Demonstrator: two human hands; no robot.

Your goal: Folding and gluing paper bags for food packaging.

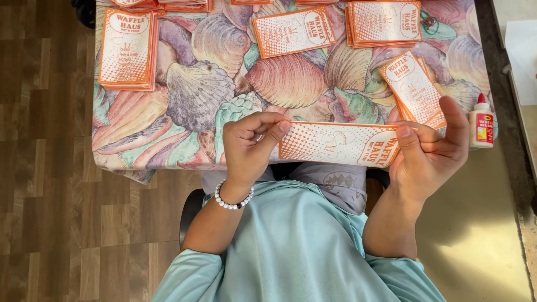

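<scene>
An orange and white printed paper sleeve (335,144) is held flat between both hands over the near table edge. My left hand (250,146) pinches its left end with thumb and fingers; a white bead bracelet (232,202) circles that wrist. My right hand (432,151) grips its right end, with the thumb on top and the fingers curled behind. Just beyond the right hand lies a small stack of the same sleeves (414,86).
The table carries a seashell-patterned cloth (196,95). More orange sleeve stacks lie at the far left (127,49), middle (292,31) and right (385,22). A small white glue bottle with a red cap (481,123) stands at the right edge. Wood floor lies to the left.
</scene>
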